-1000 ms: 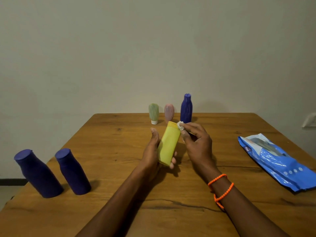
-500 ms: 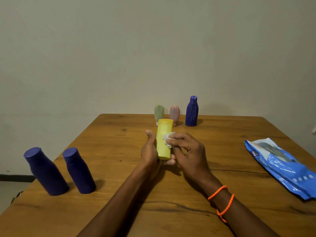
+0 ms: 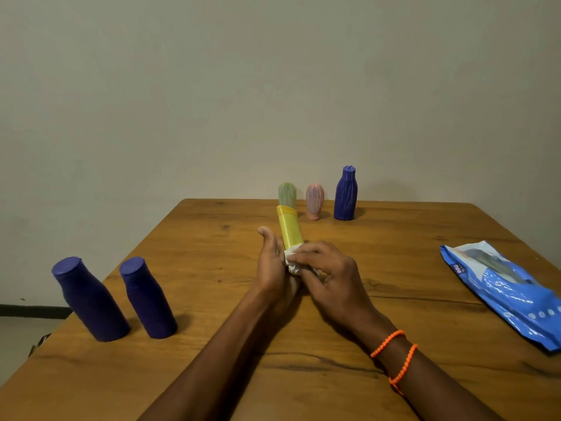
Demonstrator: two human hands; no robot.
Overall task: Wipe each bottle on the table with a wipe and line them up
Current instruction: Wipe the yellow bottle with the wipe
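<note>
The wooden table (image 3: 212, 299) is carrying a blue wipe pack (image 3: 504, 287) at its right edge, two dark blue bottles (image 3: 88, 302) standing near the left edge, and three small bottles (image 3: 315, 200) lined up at the far edge. Above the middle, the left hand (image 3: 270, 262) is gripping the yellow bottle (image 3: 290, 230) near its base, while the right hand (image 3: 326, 270) is pinching a crumpled white wipe (image 3: 292, 259) against it. The low grip is risking a slip if rubbing gets harder.
</note>
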